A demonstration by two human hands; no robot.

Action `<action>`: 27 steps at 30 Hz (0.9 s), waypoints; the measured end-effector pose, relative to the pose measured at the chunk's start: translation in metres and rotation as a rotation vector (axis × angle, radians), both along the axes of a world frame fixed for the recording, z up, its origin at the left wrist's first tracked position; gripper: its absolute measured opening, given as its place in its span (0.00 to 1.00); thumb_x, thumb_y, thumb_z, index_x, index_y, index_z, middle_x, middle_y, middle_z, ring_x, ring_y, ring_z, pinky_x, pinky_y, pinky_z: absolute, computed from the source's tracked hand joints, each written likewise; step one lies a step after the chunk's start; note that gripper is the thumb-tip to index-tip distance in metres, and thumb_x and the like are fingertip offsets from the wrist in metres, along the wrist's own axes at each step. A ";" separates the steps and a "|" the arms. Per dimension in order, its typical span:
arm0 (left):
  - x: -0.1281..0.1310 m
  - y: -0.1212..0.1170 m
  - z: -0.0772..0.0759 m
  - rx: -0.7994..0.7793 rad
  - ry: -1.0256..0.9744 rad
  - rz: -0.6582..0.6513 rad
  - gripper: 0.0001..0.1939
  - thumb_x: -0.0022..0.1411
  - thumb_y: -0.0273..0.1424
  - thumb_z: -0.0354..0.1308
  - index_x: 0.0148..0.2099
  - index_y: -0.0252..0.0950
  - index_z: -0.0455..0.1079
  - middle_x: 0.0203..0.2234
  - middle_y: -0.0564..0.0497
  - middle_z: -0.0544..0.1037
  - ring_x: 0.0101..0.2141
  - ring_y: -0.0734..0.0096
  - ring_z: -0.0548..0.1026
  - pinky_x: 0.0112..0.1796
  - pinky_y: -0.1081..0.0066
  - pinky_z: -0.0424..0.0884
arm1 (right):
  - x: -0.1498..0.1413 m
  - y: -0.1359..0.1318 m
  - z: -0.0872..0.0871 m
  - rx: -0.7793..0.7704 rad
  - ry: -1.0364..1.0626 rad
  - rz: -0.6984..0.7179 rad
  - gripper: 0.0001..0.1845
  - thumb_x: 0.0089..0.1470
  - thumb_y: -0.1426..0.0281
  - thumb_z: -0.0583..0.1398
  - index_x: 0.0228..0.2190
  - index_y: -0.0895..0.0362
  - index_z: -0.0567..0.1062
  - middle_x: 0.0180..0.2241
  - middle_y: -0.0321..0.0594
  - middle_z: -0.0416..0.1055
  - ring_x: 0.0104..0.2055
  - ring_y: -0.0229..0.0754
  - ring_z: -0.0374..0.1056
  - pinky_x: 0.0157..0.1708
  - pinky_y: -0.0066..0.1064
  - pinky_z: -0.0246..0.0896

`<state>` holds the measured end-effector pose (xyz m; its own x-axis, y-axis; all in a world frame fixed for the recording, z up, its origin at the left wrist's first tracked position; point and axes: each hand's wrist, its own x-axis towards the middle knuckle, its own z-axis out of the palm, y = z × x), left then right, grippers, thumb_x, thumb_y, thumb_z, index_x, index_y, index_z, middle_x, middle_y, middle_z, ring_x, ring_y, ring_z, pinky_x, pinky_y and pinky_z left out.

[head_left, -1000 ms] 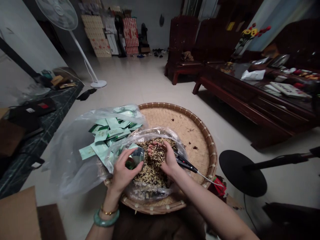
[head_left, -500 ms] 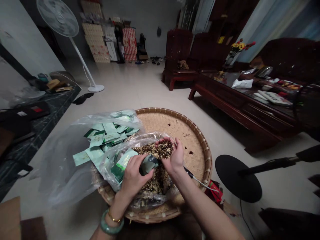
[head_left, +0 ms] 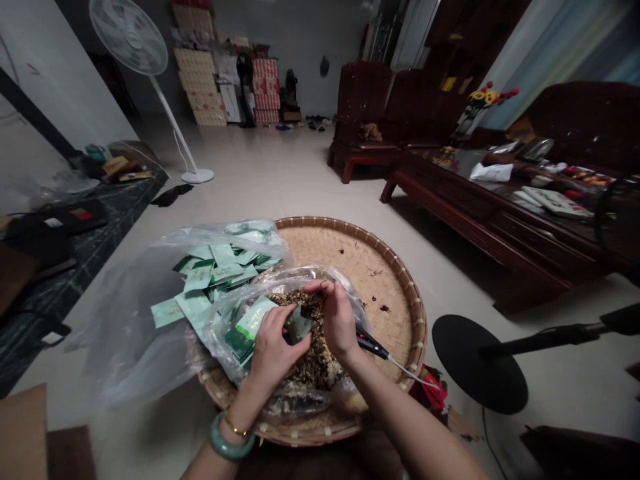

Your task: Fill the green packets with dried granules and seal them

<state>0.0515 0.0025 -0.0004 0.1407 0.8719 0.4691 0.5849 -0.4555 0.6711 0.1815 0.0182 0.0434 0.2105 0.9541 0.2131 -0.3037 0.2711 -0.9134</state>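
My left hand grips a small green packet, its mouth turned toward my right hand. My right hand is cupped and tipped on its side just beside the packet, fingers curled over; the palm and most of the dried herb mix in it are hidden. Beneath both hands, a clear plastic bag holds a loose heap of the dark and yellowish dried herb mix. Several green packets lie in that bag by my left hand. A black corded tool with a red light rests behind my right wrist.
The bag sits on a round woven bamboo tray with a raised rim. More green packets spill from a large clear bag on the left. A black stand base is at right, a wooden table beyond, a white fan at back left.
My right hand has turned from palm-up, with the herb mix showing, to tipped toward the packet. My left hand still holds the packet. The view has shifted slightly.
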 end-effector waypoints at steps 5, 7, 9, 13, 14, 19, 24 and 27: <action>0.000 0.002 -0.002 0.004 0.007 0.033 0.20 0.51 0.29 0.63 0.47 0.37 0.67 0.38 0.45 0.74 0.40 0.58 0.74 0.38 0.59 0.75 | 0.000 -0.011 0.006 0.019 -0.184 0.156 0.29 0.61 0.50 0.45 0.36 0.55 0.78 0.38 0.41 0.76 0.45 0.45 0.69 0.51 0.39 0.59; 0.000 0.002 -0.003 0.017 0.009 0.040 0.19 0.50 0.29 0.63 0.45 0.36 0.67 0.37 0.45 0.74 0.40 0.57 0.74 0.41 0.57 0.74 | 0.000 -0.012 0.009 0.009 -0.232 0.253 0.30 0.60 0.49 0.46 0.39 0.55 0.78 0.42 0.42 0.76 0.49 0.46 0.68 0.54 0.41 0.57; 0.000 0.001 -0.002 0.017 0.011 0.035 0.19 0.50 0.29 0.63 0.46 0.36 0.67 0.38 0.45 0.74 0.41 0.57 0.74 0.41 0.56 0.73 | 0.002 -0.009 0.010 0.022 -0.207 0.304 0.29 0.61 0.49 0.46 0.40 0.55 0.77 0.44 0.41 0.75 0.52 0.46 0.66 0.58 0.43 0.52; -0.005 -0.001 0.001 -0.048 -0.022 0.021 0.22 0.52 0.29 0.62 0.51 0.37 0.66 0.41 0.45 0.73 0.41 0.60 0.73 0.35 0.65 0.76 | 0.015 -0.004 0.009 0.041 -0.114 0.220 0.25 0.63 0.54 0.45 0.40 0.54 0.76 0.44 0.41 0.74 0.52 0.46 0.65 0.57 0.44 0.54; -0.006 -0.001 0.001 -0.059 -0.040 0.032 0.22 0.53 0.29 0.62 0.51 0.37 0.66 0.41 0.45 0.72 0.41 0.61 0.73 0.33 0.67 0.75 | 0.019 -0.005 0.010 0.028 -0.173 0.197 0.22 0.62 0.56 0.47 0.40 0.54 0.76 0.43 0.41 0.74 0.50 0.46 0.66 0.54 0.43 0.57; -0.007 -0.003 0.001 -0.053 -0.103 0.033 0.23 0.52 0.28 0.61 0.51 0.37 0.66 0.40 0.46 0.71 0.39 0.64 0.72 0.33 0.69 0.75 | 0.030 -0.019 0.016 0.150 -0.892 0.198 0.09 0.56 0.69 0.57 0.37 0.55 0.76 0.40 0.44 0.73 0.46 0.47 0.64 0.48 0.43 0.60; -0.006 -0.005 -0.001 -0.064 -0.091 0.008 0.25 0.50 0.22 0.57 0.52 0.37 0.66 0.40 0.47 0.70 0.39 0.64 0.72 0.33 0.69 0.74 | 0.026 -0.029 0.016 0.274 -1.278 0.339 0.08 0.55 0.69 0.59 0.37 0.57 0.76 0.36 0.44 0.73 0.42 0.47 0.63 0.43 0.41 0.63; -0.008 -0.006 0.001 -0.074 -0.061 0.002 0.23 0.52 0.26 0.59 0.52 0.38 0.67 0.39 0.47 0.70 0.40 0.63 0.72 0.35 0.69 0.74 | 0.028 -0.027 0.013 0.316 -1.131 0.230 0.10 0.57 0.71 0.56 0.41 0.57 0.73 0.38 0.44 0.73 0.42 0.45 0.65 0.43 0.39 0.64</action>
